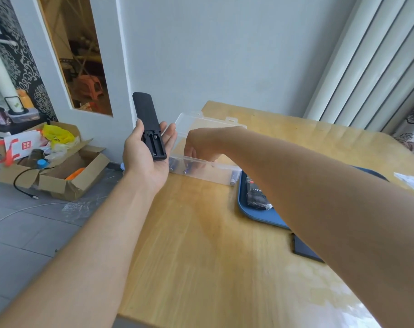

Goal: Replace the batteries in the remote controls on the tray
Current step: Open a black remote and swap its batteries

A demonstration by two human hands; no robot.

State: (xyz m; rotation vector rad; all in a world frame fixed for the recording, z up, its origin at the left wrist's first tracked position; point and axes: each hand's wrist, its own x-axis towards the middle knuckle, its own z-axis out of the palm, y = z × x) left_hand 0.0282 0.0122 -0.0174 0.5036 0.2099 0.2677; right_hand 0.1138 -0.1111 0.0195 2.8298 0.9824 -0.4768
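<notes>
Starting at the left, beyond the tabletop [201, 245] edge, we see an open cardboard box [59, 171] of odds and ends on the floor; it has no part in the job.

Next comes our left hand [146, 155], palm up, cradling a black remote control [150, 129] with thumb on one side and fingers on the other. We hold it back side up, its cover off, so the empty battery bay [155, 144] faces us, ready for loading. We judge the old cells are already out, since both slots look bare.

Just right of it sits a clear plastic box [206, 171] with its lid [201, 121] tipped back, placed near the far edge within easy reach. Batteries [232, 179] lie along its bottom. Our right hand [201, 147] dips into it, wrist bent, fingers curled downward; the grip is hidden behind the hand's back and the box wall, so we cannot tell whether it pinches a battery yet.

Further right, partly under our forearm, the blue tray [258, 215] carries another dark object [258, 197], probably a second remote awaiting its turn. A flat dark piece [305, 249] rests on the wood near the tray; it may be the removed cover, though we cannot be sure.
</notes>
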